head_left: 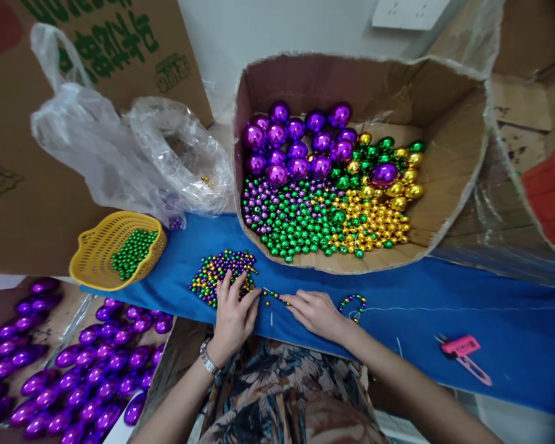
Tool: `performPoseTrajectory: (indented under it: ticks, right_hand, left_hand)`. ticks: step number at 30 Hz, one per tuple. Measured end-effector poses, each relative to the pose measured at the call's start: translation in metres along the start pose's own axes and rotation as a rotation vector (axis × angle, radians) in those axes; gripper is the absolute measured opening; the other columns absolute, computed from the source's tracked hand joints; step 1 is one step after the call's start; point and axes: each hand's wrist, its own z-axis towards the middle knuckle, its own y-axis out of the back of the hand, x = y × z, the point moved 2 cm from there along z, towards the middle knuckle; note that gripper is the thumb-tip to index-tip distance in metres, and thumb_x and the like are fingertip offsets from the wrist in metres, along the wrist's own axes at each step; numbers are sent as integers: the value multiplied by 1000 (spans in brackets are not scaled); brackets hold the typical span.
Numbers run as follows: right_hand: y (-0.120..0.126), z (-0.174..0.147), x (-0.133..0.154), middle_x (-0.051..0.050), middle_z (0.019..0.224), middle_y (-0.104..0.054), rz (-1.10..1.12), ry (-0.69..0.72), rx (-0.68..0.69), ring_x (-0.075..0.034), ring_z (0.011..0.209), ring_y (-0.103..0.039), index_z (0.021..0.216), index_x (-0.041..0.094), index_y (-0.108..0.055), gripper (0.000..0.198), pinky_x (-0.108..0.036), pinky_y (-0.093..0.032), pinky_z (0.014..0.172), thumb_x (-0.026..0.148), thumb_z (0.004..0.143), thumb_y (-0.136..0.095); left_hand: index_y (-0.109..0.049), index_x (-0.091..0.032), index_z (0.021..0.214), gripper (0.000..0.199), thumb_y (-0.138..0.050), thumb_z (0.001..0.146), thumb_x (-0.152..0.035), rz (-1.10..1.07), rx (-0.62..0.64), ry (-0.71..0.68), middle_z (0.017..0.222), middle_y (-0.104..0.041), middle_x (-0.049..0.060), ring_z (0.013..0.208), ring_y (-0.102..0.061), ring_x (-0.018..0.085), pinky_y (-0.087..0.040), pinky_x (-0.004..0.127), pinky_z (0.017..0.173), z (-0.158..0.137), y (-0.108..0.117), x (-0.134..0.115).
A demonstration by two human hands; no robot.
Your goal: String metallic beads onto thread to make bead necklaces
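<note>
My left hand (235,307) rests with its fingers apart at the near right side of a pile of small purple, gold and green beads (216,266). A short row of beads (277,296), apparently on a thin needle, is pinched in my right hand (315,313) and points toward the left hand. Right of the right hand lies a curved strand of beads (353,300), with a white thread (444,309) running far to the right. A loose gold bead (267,303) lies between the hands.
A large cardboard box (448,179) holds purple, green and gold balls behind the hands. A yellow basket (86,262) of green beads stands left on the blue cloth (425,290). Pink snips (465,354) lie right. Large purple balls (106,361) fill the lower left; plastic bags (86,135) hang behind.
</note>
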Motion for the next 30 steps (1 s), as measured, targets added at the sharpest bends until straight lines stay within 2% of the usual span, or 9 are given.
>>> performPoseTrajectory:
  ticks: [6,20,30]
  right_hand:
    - [-1,-4,5,-3,87,-65,14,36,33,-13,73,-62,125,25,-58,31,-21,-44,66,27,96,-48]
    - [-4,-3,8,-2,84,-65,-6,38,-24,-13,71,-62,123,25,-60,30,-22,-44,64,28,96,-48]
    - [-4,-2,8,-2,86,-65,-1,14,-36,-12,71,-62,124,24,-59,30,-21,-44,64,27,96,-47]
  left_hand:
    - [-66,-29,110,27,-56,86,-19,36,4,8,139,-45,9,141,-21,36,-26,63,108,1,-2,3]
    - [-63,-27,115,30,-55,87,-20,50,5,-6,139,-45,11,141,-21,36,-24,63,109,2,-2,4]
    - [-66,-27,110,24,-56,88,-23,72,-8,0,138,-47,9,140,-21,36,-24,63,108,6,-5,7]
